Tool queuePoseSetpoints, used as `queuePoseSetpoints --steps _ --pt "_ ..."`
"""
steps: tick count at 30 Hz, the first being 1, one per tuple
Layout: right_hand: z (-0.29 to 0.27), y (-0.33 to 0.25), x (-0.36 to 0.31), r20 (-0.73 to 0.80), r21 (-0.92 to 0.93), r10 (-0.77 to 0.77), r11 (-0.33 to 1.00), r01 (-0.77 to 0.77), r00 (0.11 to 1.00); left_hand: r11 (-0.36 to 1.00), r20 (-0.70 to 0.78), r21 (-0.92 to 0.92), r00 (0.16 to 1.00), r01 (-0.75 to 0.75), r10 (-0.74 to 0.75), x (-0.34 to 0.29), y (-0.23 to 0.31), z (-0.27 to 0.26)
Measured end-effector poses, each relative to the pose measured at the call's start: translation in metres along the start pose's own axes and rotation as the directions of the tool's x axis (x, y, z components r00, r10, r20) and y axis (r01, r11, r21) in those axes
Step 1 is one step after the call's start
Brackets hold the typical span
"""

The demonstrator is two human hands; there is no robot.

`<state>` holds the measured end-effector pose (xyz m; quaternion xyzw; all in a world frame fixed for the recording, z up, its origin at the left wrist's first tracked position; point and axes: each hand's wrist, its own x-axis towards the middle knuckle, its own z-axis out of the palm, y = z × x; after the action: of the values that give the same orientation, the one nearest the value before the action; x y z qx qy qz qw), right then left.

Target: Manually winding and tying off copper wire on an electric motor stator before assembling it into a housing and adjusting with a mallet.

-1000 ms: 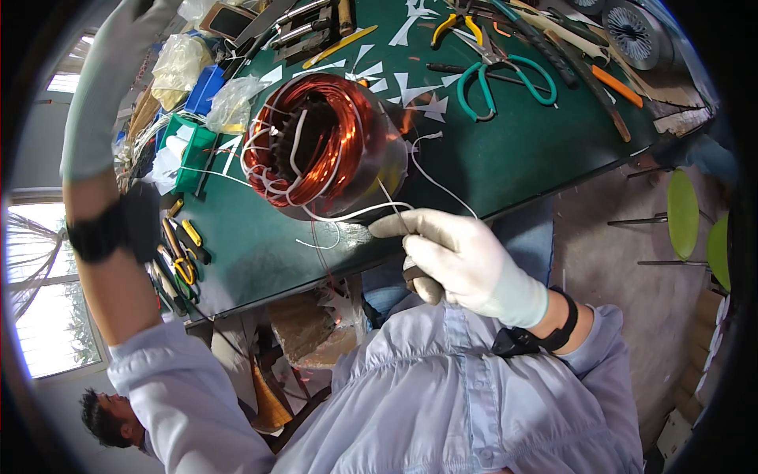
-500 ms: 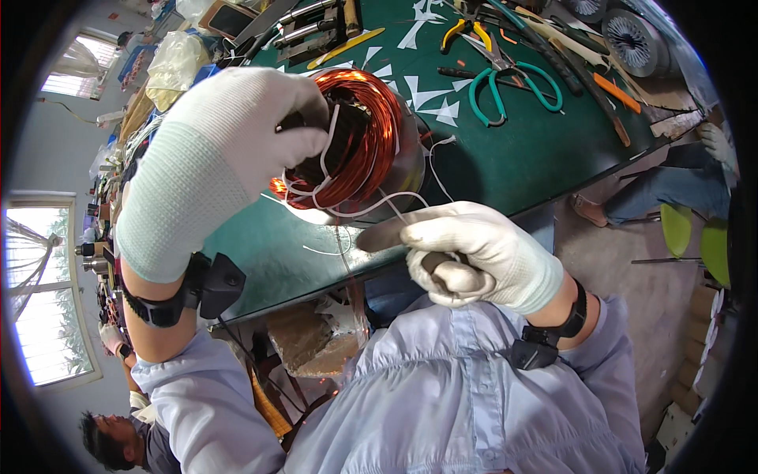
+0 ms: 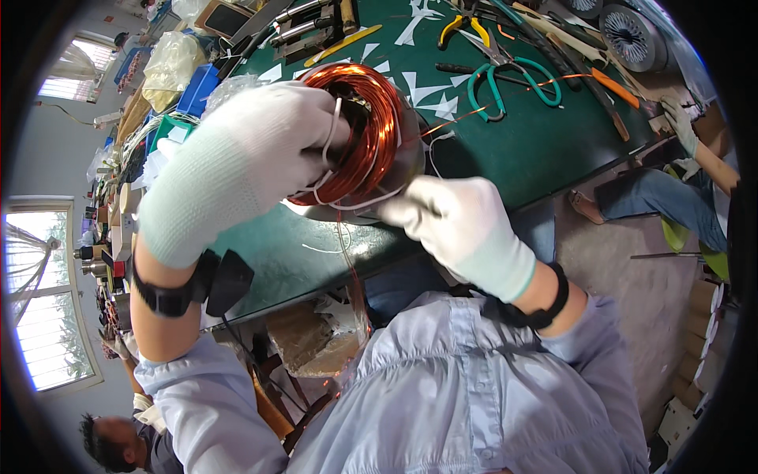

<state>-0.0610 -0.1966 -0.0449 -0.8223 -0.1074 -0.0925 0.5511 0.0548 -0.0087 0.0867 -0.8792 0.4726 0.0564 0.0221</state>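
Flanking copper coil [image 3: 377, 130]: hands [image 3: 276, 126], left arched, right curled.

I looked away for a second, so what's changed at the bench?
The left hand has come down from the upper left to the coil. The right hand, blurred, has shifted slightly forward; its grip is unclear. A copper wire now stretches right across the scissors. The scissors and pliers stayed put.
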Motion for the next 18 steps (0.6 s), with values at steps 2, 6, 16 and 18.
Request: queuePoseSetpoints --steps 2,6,16,18 --pt "-0.003 0.005 0.006 0.099 -0.025 0.09 0.996 -0.088 0.991 0.991 -0.008 0.003 0.991 -0.13 0.13 0.001 -0.009 0.007" --pt "-0.051 -0.013 -0.007 0.773 0.554 0.171 0.287 -0.781 0.611 0.865 -0.536 0.5 0.795 0.028 0.285 -0.049 -0.021 -0.05" --pt "-0.137 0.027 -0.102 -0.49 0.585 0.134 0.783 0.211 0.861 0.968 -0.536 0.249 0.83 -0.023 0.158 -0.037 0.059 0.046" --pt "-0.269 0.027 -0.123 -0.406 0.914 -0.071 -0.034 0.405 0.911 0.983 -0.586 0.181 0.799 -0.034 0.136 -0.029 0.066 0.044"
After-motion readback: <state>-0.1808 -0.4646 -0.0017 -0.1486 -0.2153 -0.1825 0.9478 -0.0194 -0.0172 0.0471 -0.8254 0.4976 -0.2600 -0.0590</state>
